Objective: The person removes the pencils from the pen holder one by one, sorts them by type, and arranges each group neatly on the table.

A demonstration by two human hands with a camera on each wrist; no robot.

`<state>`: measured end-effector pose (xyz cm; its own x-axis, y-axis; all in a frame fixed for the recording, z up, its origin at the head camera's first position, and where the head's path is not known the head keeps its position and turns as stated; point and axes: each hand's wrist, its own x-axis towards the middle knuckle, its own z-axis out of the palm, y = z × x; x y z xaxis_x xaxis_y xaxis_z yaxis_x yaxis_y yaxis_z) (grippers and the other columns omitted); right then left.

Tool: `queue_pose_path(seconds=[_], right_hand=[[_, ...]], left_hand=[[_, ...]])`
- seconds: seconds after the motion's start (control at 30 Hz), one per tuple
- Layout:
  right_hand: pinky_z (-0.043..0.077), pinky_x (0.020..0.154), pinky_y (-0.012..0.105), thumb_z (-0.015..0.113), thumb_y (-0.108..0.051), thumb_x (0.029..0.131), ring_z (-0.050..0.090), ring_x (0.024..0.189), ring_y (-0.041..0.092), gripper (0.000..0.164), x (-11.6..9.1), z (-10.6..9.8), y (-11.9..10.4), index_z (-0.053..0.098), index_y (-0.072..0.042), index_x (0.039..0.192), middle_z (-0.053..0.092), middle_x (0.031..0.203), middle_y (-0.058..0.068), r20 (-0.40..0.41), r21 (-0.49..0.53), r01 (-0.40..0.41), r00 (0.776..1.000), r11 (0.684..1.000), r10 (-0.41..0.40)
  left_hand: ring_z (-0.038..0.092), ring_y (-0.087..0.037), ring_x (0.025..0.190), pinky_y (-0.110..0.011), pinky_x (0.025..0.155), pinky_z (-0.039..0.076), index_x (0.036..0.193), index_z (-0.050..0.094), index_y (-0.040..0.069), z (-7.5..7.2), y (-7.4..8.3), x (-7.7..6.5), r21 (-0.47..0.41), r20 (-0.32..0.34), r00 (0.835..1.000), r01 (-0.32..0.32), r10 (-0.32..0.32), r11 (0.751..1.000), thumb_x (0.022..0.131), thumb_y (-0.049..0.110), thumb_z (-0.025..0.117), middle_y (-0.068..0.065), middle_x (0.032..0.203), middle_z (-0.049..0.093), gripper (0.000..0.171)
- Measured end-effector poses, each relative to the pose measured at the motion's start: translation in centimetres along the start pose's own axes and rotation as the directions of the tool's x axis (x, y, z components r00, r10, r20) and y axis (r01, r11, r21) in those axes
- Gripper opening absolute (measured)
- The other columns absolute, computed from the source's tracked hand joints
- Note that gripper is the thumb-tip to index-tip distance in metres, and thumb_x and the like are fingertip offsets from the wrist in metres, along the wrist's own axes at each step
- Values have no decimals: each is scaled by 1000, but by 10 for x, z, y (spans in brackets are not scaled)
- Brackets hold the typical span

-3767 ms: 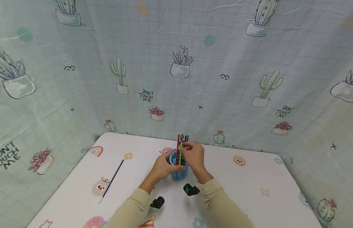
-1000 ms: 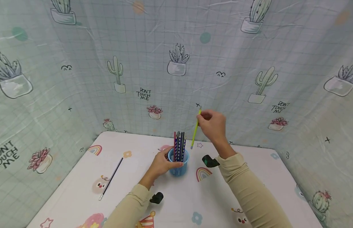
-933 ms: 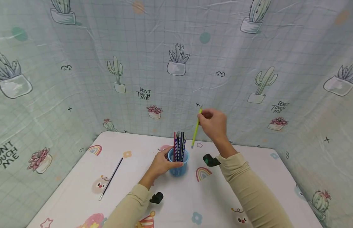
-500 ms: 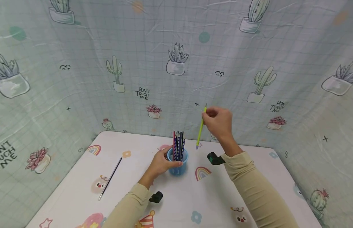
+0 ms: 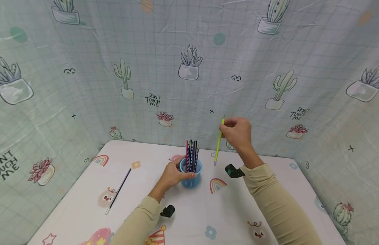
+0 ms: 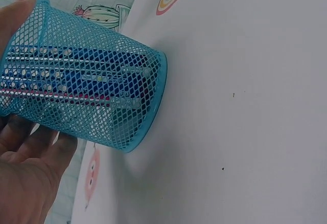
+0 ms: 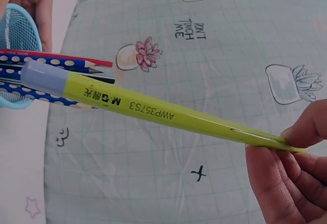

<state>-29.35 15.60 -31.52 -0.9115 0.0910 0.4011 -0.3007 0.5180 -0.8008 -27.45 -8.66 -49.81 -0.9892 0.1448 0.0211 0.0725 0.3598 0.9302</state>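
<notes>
A light blue mesh pencil cup (image 5: 190, 182) stands on the table, and my left hand (image 5: 172, 174) grips it with the thumb across its near side. Dotted blue pencils (image 5: 193, 156) and a red one rise out of it; the mesh lets their lower ends show in the left wrist view (image 6: 87, 75). Up and to the right, my right hand (image 5: 238, 132) pinches a yellow-green pencil (image 7: 153, 112) near its sharpened end. That pencil slants in the air, point up, its pale purple end hanging lowest, to the right of the cup.
A thin dark paintbrush-like stick with a pale end (image 5: 118, 191) lies on the left part of the white printed table (image 5: 189, 221). Behind the table's back edge hangs a cactus-print cloth (image 5: 165, 68). A black wrist camera (image 5: 168, 211) sits below the left forearm.
My right hand has drawn the yellow-green pencil out of the cup, lifting it up and right, then drifted a little further right. My left hand keeps its hold on the cup.
</notes>
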Motion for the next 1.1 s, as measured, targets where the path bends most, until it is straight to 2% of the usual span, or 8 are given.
queue_pose_path(seconds=[0.27,0.47,0.73,0.9,1.1], right_hand=[[61,64,21,70,-12,94,74,69,20,20,-1,-2,7,76,5,103,75,96,22,63,12,-96,993,995,96],[61,63,22,70,-11,93,75,71,26,20,-2,-2,12,75,5,104,74,96,22,98,6,-128,987,992,127],[65,68,29,68,-9,95,72,69,18,20,-3,2,20,73,6,106,72,100,21,145,12,-182,973,983,179],[66,69,34,68,-8,94,73,69,18,20,-3,5,25,72,7,106,71,102,22,194,36,-212,960,977,201],[66,71,35,69,-9,95,73,69,18,19,-4,5,32,72,6,105,72,103,23,217,9,-231,950,973,224]], left_hand=[[61,-32,134,-59,114,47,153,53,23,0,-1,1,-3,5,1000,9,-9,1000,75,46,93,-8,147,64,91],[62,-31,133,-58,114,48,151,54,22,0,0,1,3,6,1000,4,-4,1000,76,46,93,-8,145,65,88],[62,-30,133,-57,114,49,152,53,20,0,0,1,-13,11,1000,-11,11,1000,76,43,93,-9,145,65,89],[61,-30,133,-55,114,49,154,52,21,-1,-1,1,-19,16,1000,-4,5,1000,76,40,94,-9,145,65,90],[61,-30,134,-56,114,48,155,50,22,-1,0,1,-5,15,1000,6,-6,1000,76,43,93,-9,146,64,92]])
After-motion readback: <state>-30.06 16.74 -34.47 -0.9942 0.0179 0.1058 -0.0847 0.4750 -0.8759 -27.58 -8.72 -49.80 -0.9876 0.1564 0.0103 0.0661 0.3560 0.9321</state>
